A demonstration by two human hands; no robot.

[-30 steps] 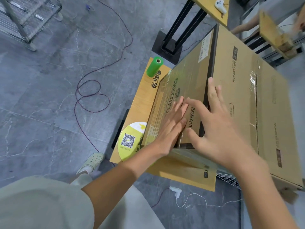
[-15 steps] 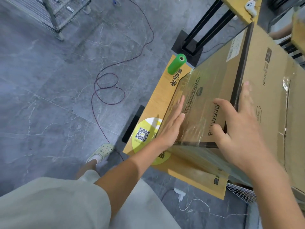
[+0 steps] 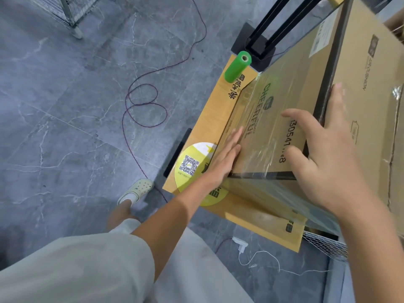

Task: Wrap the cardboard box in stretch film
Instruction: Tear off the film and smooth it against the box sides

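Note:
A large cardboard box (image 3: 367, 88) stands on a flat yellow cardboard sheet (image 3: 220, 106). Clear stretch film (image 3: 262, 149) with wrinkles covers the box's near side and lower front. My left hand (image 3: 225, 160) lies flat with straight fingers against the film on the box's left lower side. My right hand (image 3: 321, 156) is spread over the box's top near corner, fingers straight, thumb down on the filmed side. A green roll of stretch film (image 3: 237, 66) lies on the yellow sheet at its far end, apart from both hands.
A dark red cable (image 3: 140, 106) loops on the grey tiled floor to the left. A black stand base (image 3: 253, 44) sits behind the roll. A white charger and cord (image 3: 240, 246) lie on the floor near my legs. A wire rack foot (image 3: 76, 33) is at top left.
My left hand has slid down and left along the filmed side, away from the right hand. My right hand has shifted right along the top edge. The view has moved closer.

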